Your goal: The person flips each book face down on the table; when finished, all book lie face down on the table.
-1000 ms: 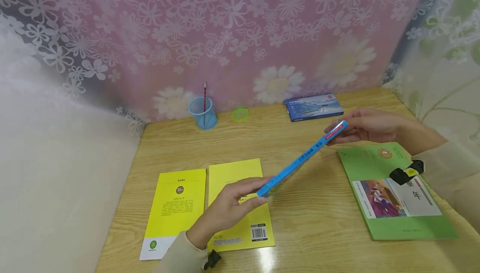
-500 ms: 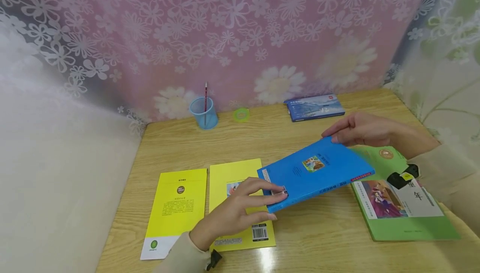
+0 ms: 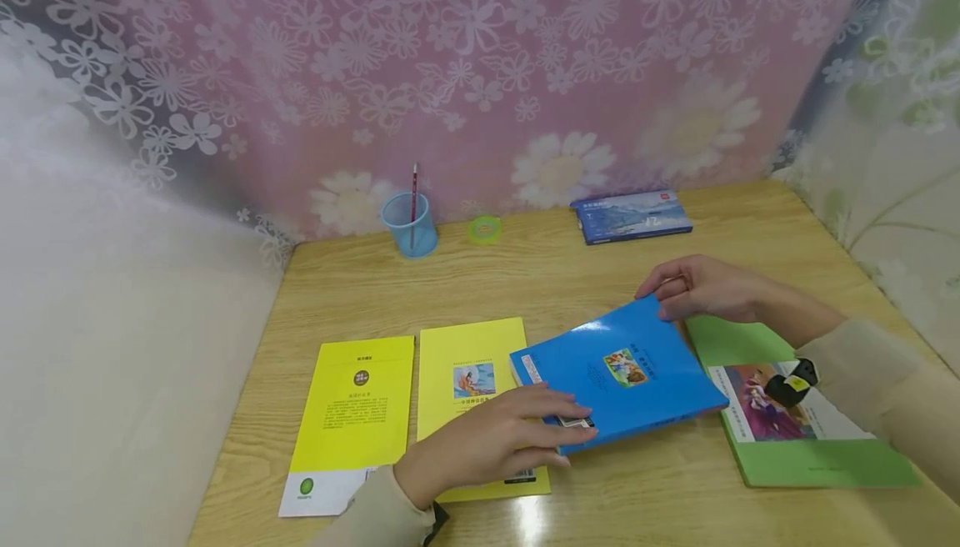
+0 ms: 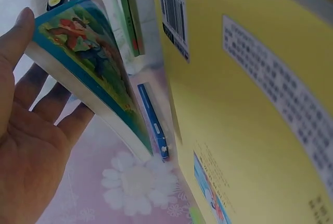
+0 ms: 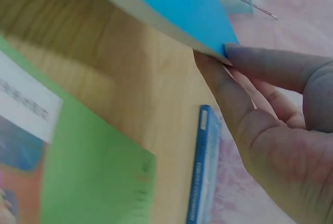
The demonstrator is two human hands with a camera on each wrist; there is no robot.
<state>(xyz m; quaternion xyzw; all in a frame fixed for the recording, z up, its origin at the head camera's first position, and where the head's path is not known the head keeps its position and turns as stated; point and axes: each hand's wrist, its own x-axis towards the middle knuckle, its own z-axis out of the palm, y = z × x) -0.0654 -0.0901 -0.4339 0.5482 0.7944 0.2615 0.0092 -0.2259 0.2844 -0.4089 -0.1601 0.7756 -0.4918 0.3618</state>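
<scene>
Lower than half a second ago, the blue book (image 3: pixel 600 384) hangs tilted above the table (image 3: pixel 360 284), the nearer yellow book (image 3: pixel 472 380) at its nine o'clock, the green book (image 3: pixel 787 426) at three. Its cover shines on my feed, with a small square picture (image 3: pixel 625 368); fingers partly hide the barcode (image 3: pixel 576 423), and I can't read the small print. Long axis: barcode end toward half past eight, other end half past two. I see the left hand (image 3: pixel 495 437) gripping the barcode end, the right hand (image 3: pixel 701 287) pinching the far corner.
</scene>
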